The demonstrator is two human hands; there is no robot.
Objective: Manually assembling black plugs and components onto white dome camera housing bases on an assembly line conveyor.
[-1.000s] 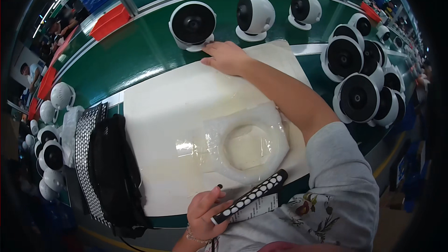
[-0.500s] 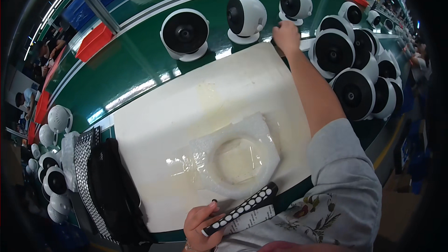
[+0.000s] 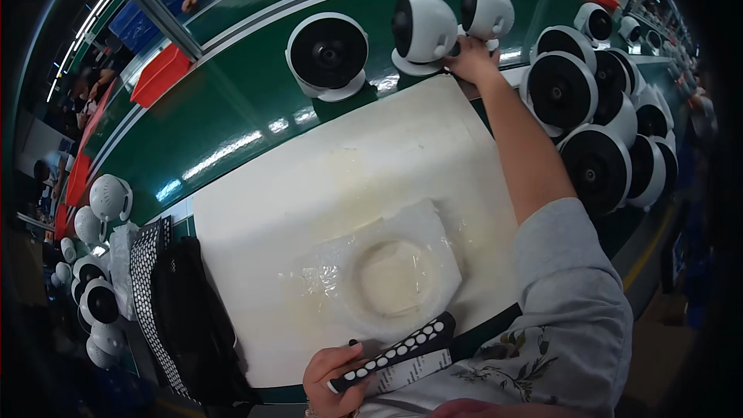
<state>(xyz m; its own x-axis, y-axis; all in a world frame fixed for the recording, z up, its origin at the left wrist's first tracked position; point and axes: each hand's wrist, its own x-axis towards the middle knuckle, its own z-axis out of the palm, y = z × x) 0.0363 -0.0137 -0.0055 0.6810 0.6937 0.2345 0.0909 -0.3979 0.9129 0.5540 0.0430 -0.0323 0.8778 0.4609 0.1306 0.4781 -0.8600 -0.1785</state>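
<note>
Black strap (image 3: 396, 353) in curled left hand (image 3: 322, 371)

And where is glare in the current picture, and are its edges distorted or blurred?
Head view: glare streaks the green table; the wrapped white ring has small glints; table edges bow, corners go black, far-right background looks dim and soft; the dotted strip in the left hand is fairly sharp.

Close fisheye view from the head, down over the hands (image 3: 474, 62).

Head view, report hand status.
Left hand holding dotted black strip. Right hand beside middle white device, grip unclear. Another white device just beyond it.
</note>
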